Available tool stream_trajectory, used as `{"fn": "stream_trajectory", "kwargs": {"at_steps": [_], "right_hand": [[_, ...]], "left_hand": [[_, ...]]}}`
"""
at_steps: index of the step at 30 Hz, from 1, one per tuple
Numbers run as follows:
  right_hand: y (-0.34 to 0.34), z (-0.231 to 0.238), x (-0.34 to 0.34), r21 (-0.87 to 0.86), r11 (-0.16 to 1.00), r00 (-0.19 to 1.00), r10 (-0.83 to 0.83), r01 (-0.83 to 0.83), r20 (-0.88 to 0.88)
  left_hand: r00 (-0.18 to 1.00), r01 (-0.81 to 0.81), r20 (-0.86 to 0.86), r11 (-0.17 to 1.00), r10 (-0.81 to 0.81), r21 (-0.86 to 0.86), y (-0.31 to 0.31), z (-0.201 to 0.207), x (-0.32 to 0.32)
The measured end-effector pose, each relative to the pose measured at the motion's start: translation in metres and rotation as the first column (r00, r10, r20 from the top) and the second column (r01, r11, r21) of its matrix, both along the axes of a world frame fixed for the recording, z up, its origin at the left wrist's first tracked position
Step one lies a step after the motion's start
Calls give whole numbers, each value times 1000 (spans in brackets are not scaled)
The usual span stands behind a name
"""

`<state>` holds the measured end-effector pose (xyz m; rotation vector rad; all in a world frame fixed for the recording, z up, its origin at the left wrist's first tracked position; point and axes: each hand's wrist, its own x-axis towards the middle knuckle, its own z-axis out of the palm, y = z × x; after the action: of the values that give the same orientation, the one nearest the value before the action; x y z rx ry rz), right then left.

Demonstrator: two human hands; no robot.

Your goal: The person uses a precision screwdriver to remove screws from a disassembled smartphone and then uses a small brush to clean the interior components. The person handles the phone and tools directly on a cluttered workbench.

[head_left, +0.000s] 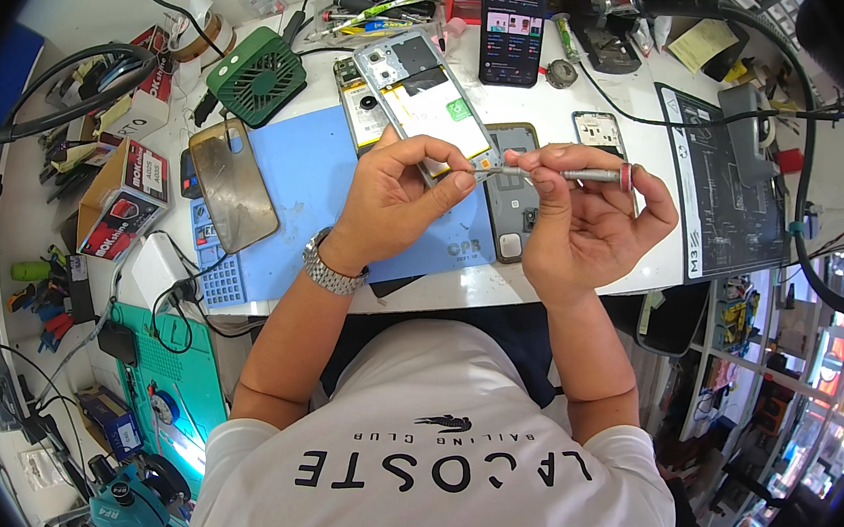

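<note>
My left hand (393, 196), with a metal-band watch (334, 266) on its wrist, pinches the lower end of an opened phone (449, 125) whose white battery shows. My right hand (585, 233) is closed around a slim screwdriver (587, 175) with a red end cap. The screwdriver's tip meets the phone's lower corner, close to my left fingertips; any screw there is too small to make out. Behind the held phone lies a second opened phone (362, 118), partly covered. A dark grey phone back panel (519, 212) rests on the table between my hands.
A blue mat (294, 177) carries a clear, yellowed phone case (234, 192). Beyond it stand a green fan (257, 76), a pile of hand tools (379, 14) and an upright lit smartphone (512, 30). Right of my hands are a small phone frame (597, 133) and a black printed mat (734, 200).
</note>
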<state>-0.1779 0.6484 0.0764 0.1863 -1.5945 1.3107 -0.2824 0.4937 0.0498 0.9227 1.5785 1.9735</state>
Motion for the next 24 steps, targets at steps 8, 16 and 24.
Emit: {"fn": "stream_trajectory", "kwargs": {"at_steps": [8,16,24], "right_hand": [[-1,3,3,24,999,999,-29,28,37],[-1,-4,-1,-49,999,998,-7,10,64],[-4,-3,-1,-46,998,991,-28,34,127]], "left_hand": [[988,89,116,992,-99,87,1,5,1],[977,134,143,977,-158,164,1,3,-1],[975,133,157,977,-159,166,1,4,0]]}}
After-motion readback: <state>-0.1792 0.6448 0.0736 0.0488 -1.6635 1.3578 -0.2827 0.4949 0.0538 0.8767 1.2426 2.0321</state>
